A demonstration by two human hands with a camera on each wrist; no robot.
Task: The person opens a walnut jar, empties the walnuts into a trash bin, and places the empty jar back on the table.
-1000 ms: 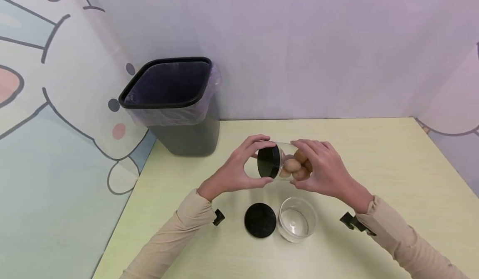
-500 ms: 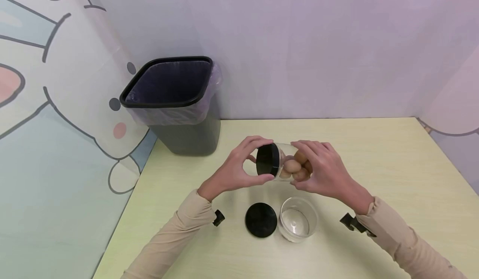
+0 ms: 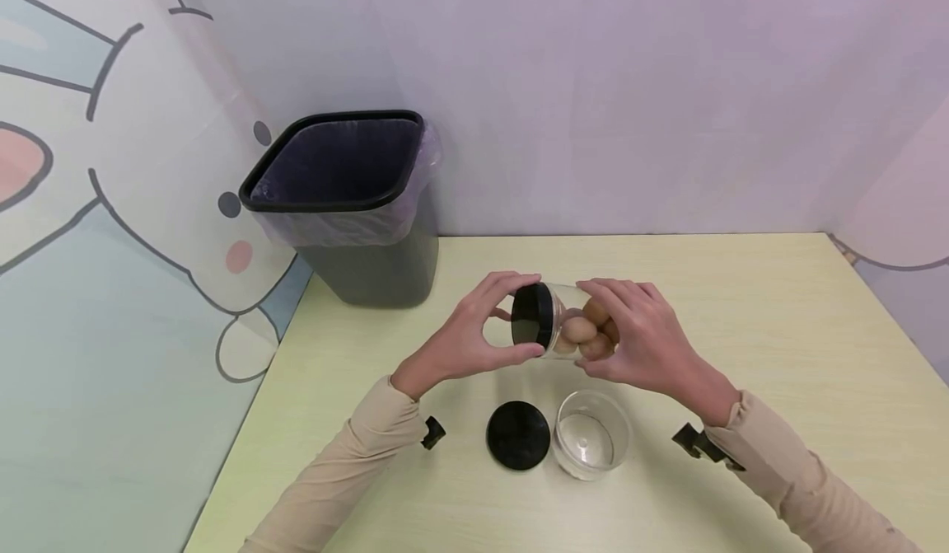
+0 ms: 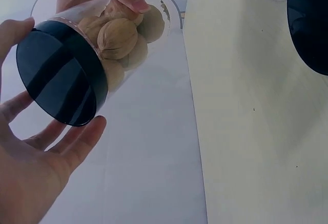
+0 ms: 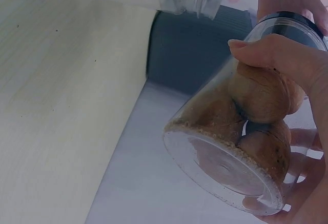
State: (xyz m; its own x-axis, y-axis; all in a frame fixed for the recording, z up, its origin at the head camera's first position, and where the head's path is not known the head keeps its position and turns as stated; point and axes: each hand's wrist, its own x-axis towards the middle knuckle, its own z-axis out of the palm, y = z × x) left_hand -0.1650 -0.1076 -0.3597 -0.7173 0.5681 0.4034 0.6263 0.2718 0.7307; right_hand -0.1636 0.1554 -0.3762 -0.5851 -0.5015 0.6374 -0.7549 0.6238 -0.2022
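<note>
A clear jar (image 3: 569, 296) with a black lid (image 3: 532, 316) is held on its side above the table, lid toward the left. Inside lie several brown walnuts (image 4: 118, 38). My left hand (image 3: 474, 332) holds the lid at its edge, thumb on the near side and fingers on the far side. My right hand (image 3: 654, 340) grips the jar's body near its base. Brown crumbs show along the base in the right wrist view. Below the hands, a second clear jar (image 3: 569, 461) stands uncovered, with a loose black lid (image 3: 518, 435) lying close to its left.
A grey trash bin (image 3: 371, 277) with a black rim and a plastic liner stands at the table's back left corner. The pale wooden table (image 3: 741, 314) meets a light curtain-like wall (image 3: 630, 100) at the back. A cartoon-printed panel (image 3: 148, 289) lines the left side.
My left thumb and fingers have shifted slightly to the right along the lid's edge. The right hand keeps its grip on the jar.
</note>
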